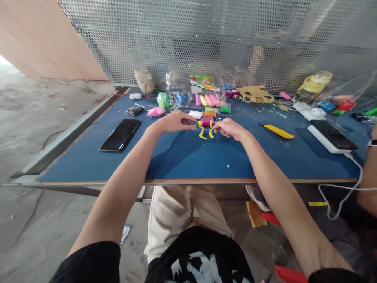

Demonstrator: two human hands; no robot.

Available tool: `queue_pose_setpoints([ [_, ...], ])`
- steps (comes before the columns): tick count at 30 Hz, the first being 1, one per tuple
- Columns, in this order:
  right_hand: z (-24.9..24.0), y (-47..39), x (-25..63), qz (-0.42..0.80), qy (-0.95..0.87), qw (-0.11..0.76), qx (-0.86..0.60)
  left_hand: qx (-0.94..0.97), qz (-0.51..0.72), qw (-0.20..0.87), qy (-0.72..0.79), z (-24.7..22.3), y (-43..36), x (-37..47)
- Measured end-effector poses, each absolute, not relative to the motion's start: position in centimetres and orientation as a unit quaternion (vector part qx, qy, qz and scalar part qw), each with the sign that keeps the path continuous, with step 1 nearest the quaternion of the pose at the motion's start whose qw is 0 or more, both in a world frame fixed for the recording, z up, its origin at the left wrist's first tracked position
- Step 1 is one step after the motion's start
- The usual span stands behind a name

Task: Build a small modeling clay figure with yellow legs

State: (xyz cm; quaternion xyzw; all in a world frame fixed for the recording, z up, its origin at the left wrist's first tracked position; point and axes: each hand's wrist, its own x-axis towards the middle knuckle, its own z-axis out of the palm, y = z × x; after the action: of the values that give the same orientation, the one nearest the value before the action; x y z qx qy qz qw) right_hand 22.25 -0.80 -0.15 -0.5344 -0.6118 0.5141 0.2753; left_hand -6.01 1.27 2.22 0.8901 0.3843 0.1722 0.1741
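A small figure of thin wire with yellow modelling clay (202, 135) on it is held between my two hands, just above the blue tabletop. My left hand (177, 121) pinches its left side, thumb and fingertips close together. On the other side my right hand (229, 128) is closed, with thumb and forefinger on the figure's right side. Two bent yellow strips hang down between the hands. Directly behind lies a magenta clay packet (207, 121), with an orange packet (209, 114) and a white packet (195, 114) beyond it. My fingertips partly hide the wire.
A black phone (120, 135) lies at left, and a yellow box cutter (278, 131) at right. A power bank with a cable (328, 139) is farther right, near another person's arm (369, 177). More clay packets line the back, before a perforated metal panel (182, 35).
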Motion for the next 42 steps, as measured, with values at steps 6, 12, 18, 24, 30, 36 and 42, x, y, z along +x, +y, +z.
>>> queue_pose_setpoints([
  [6,-0.3,-0.8,22.6,0.485,-0.619,0.248,-0.565,0.892,0.149,0.18,0.387,2.0,1.3,-5.9],
  [12,0.0,-0.3,23.8,0.417,-0.645,0.229,-0.598,0.896,0.139,0.159,0.389,1.7,1.5,-6.0],
  [18,-0.1,-0.1,24.4,0.335,-0.669,0.277,-0.603,0.897,0.131,0.152,0.394,1.3,1.8,-6.0],
  [24,-0.1,0.3,24.0,0.23,-0.666,0.414,-0.576,0.901,0.167,0.086,0.391,2.1,1.3,-6.2],
  [30,1.0,-0.7,21.7,0.482,-0.555,0.578,-0.354,0.852,0.388,-0.026,0.349,3.0,-0.9,-3.8],
  [36,0.7,-1.3,19.3,0.582,-0.483,0.575,-0.312,0.872,0.403,-0.086,0.264,2.4,-2.5,-0.2],
  [42,0.6,-1.6,18.4,0.676,-0.437,0.537,-0.251,0.866,0.402,-0.136,0.264,0.7,-2.5,1.2],
])
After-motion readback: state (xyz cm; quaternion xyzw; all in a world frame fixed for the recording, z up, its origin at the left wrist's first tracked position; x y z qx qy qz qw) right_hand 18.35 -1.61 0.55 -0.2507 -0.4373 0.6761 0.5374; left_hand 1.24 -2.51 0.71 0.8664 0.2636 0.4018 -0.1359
